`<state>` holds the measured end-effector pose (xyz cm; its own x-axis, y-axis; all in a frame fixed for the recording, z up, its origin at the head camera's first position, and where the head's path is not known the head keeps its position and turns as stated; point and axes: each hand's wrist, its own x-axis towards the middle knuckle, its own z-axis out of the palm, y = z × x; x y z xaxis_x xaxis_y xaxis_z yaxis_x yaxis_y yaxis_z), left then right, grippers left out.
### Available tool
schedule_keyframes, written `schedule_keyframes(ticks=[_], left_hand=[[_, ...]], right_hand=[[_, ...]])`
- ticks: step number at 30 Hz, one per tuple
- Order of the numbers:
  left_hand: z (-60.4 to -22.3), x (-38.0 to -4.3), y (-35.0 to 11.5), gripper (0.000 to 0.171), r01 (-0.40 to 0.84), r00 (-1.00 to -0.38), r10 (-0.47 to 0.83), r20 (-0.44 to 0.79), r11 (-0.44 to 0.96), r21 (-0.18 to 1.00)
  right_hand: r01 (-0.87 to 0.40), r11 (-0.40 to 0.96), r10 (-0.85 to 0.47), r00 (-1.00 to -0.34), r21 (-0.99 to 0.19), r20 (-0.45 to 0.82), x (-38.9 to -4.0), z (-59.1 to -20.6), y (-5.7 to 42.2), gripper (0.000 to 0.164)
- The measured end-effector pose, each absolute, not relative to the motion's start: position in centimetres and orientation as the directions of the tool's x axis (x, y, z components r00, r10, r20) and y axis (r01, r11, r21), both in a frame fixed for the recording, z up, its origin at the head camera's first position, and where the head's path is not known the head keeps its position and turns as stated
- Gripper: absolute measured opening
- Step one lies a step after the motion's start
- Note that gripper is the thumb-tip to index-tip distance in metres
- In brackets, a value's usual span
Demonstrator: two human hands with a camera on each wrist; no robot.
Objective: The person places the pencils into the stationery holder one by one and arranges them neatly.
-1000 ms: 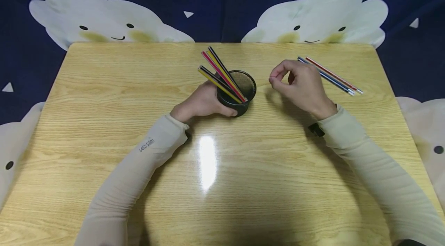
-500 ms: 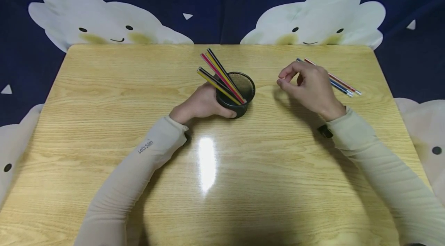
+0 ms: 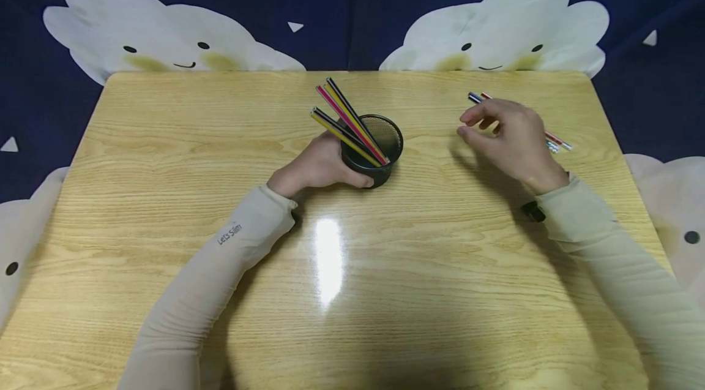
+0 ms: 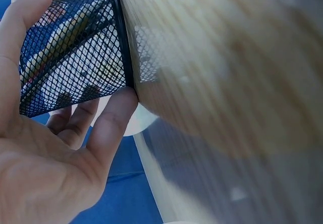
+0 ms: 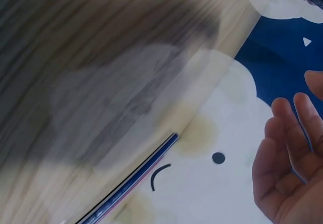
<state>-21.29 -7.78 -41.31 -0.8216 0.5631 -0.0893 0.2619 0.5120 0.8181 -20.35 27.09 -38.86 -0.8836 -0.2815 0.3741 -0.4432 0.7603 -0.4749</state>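
Note:
My left hand [image 3: 322,160] grips a black mesh pencil cup [image 4: 75,47] round its side, the thumb at the front and the cup upright on the table. Several striped pencils [image 3: 352,123], yellow-black and red, lean out of it toward the back left. Over the table at the right, my right hand [image 3: 509,142] is loosely curved with nothing between thumb and fingertips. It partly covers the blue and red striped pencils [image 3: 473,97] lying on the table. In the right wrist view those pencils [image 5: 128,183] lie apart from the hand [image 5: 292,163].
The wooden table [image 3: 385,292] has a bright light reflection left of its middle. Behind its far edge hangs a dark blue cloth [image 3: 352,10] printed with white clouds.
My right hand has moved right, away from the cup and over the loose pencils, its thumb and fingertips parting. The left hand keeps its grip on the cup in the same place.

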Motion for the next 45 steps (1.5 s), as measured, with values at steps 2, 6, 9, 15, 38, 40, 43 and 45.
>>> schedule_keyframes(ticks=[2, 6, 9, 15, 38, 40, 43, 45], left_hand=[[-41.2, -21.3, -7.8, 0.071, 0.259, -0.824, 0.56, -0.09, 0.513, 0.818], [-41.1, -21.3, -7.8, 0.071, 0.258, -0.823, 0.56, -0.095, 0.518, 0.816], [-41.2, -21.3, -7.8, 0.072, 0.261, -0.822, 0.562, -0.093, 0.517, 0.815], [-41.2, -21.3, -7.8, 0.07, 0.254, -0.824, 0.558, -0.098, 0.52, 0.816], [-41.2, -21.3, -7.7, 0.066, 0.26, -0.822, 0.563, -0.089, 0.509, 0.82], [-41.2, -21.2, -7.7, 0.066, 0.26, -0.822, 0.563, -0.088, 0.508, 0.821], [-41.2, -21.2, -7.8, 0.066, 0.26, -0.822, 0.562, -0.089, 0.51, 0.82], [-41.2, -21.1, -7.8, 0.066, 0.26, -0.821, 0.563, -0.088, 0.507, 0.822]], right_hand=[[-0.443, 0.764, -0.279, -0.883, -0.47, 0.378, -20.4, -38.9, 27.6, 0.012], [-0.428, 0.78, -0.268, -0.888, -0.456, 0.373, -20.4, -38.9, 28.6, 0.014], [-0.411, 0.796, -0.258, -0.894, -0.445, 0.365, -20.5, -38.9, 29.3, 0.016], [-0.395, 0.818, -0.249, -0.898, -0.418, 0.363, -20.7, -39.1, 30.3, 0.018], [-0.268, 0.911, -0.192, -0.948, -0.312, 0.254, -21.7, -40.0, 32.8, 0.02], [-0.261, 0.915, -0.188, -0.951, -0.307, 0.247, -21.7, -40.1, 33.0, 0.019], [-0.25, 0.92, -0.182, -0.954, -0.302, 0.237, -21.9, -40.3, 33.3, 0.018], [-0.239, 0.922, -0.173, -0.958, -0.304, 0.227, -21.9, -40.4, 33.5, 0.017]])
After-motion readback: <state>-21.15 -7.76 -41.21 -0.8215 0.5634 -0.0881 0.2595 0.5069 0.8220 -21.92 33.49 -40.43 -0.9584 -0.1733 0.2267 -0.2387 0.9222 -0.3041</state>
